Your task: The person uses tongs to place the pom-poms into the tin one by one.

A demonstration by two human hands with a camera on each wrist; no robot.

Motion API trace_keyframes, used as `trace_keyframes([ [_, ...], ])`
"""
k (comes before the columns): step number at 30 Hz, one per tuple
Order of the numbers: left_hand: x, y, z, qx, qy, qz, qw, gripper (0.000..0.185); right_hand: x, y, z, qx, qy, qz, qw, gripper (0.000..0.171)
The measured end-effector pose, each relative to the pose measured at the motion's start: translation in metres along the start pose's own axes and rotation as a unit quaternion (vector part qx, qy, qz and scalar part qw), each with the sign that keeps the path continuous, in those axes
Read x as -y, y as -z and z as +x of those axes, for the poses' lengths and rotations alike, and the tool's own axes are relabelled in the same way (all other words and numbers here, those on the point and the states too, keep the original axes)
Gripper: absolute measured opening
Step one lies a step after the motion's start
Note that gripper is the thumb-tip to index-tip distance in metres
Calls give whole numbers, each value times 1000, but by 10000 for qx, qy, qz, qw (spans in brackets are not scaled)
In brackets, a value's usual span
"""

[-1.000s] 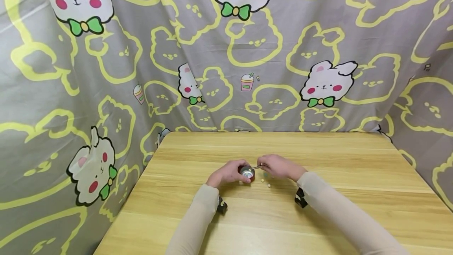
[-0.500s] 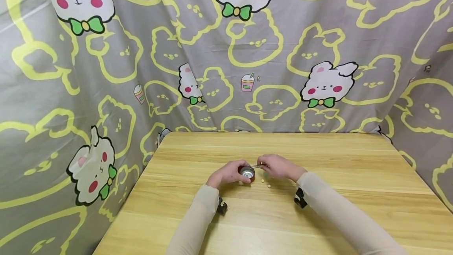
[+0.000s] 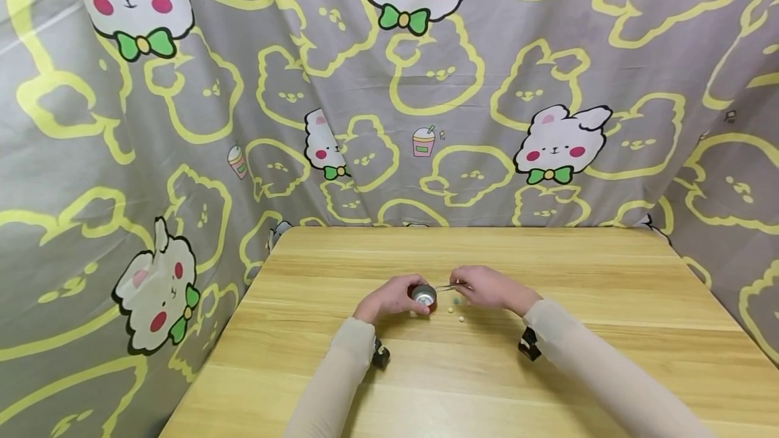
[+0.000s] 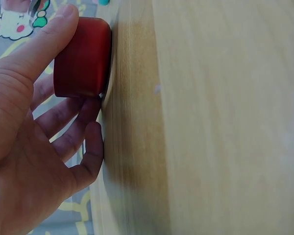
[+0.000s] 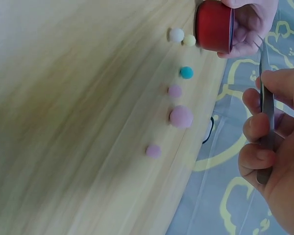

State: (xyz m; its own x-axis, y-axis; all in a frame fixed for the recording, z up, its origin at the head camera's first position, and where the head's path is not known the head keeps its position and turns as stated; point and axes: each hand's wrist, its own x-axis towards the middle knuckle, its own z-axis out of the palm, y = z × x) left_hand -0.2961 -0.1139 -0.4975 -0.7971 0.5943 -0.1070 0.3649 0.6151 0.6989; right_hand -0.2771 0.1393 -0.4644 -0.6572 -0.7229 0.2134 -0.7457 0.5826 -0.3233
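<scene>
A small red cup (image 3: 424, 297) (image 4: 83, 58) (image 5: 213, 25) with a shiny inside stands on the wooden table (image 3: 548, 370). My left hand (image 3: 389, 299) (image 4: 34, 147) grips it, thumb over its side and fingers behind it. My right hand (image 3: 489, 287) (image 5: 272, 147) pinches metal tweezers (image 3: 448, 286) (image 5: 264, 88), tips pointing toward the cup's rim. Several small pompoms lie on the table right of the cup: white (image 5: 176, 35), yellow (image 5: 189, 40), teal (image 5: 186, 72) and pink ones (image 5: 181, 116).
A grey cloth (image 3: 389, 86) printed with rabbits and yellow outlines hangs behind and at both sides of the table. The table's left edge (image 3: 213, 350) and far edge (image 3: 475, 227) meet the cloth.
My right hand and forearm have shifted slightly to the right with the tweezers, drawing their tips back from over the cup. The left hand and cup have stayed put.
</scene>
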Motion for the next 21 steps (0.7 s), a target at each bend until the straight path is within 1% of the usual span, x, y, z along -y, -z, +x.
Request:
trace_keyframes([
  [4, 0, 0, -1, -26, 35, -68, 10000, 42, 0, 2, -9, -52, 163, -74, 9998, 6],
  [8, 0, 0, -1, -20, 56, -60, 10000, 44, -2, 1, -20, -45, 135, -129, 9998, 6],
  [13, 0, 1, 0, -12, 35, 24, 10000, 44, -6, -5, -33, -112, 191, -239, 9995, 4],
  [16, 0, 1, 0, 14, 48, 46, 10000, 45, -7, -10, -40, -155, 268, -271, 9992, 6],
  [18, -1, 1, 0, 17, 54, 48, 10000, 45, -7, -12, -44, -150, 260, -257, 9992, 6],
  [21, -1, 1, 0, 7, 38, 42, 10000, 45, -6, -14, -50, -46, 92, -277, 9996, 6],
])
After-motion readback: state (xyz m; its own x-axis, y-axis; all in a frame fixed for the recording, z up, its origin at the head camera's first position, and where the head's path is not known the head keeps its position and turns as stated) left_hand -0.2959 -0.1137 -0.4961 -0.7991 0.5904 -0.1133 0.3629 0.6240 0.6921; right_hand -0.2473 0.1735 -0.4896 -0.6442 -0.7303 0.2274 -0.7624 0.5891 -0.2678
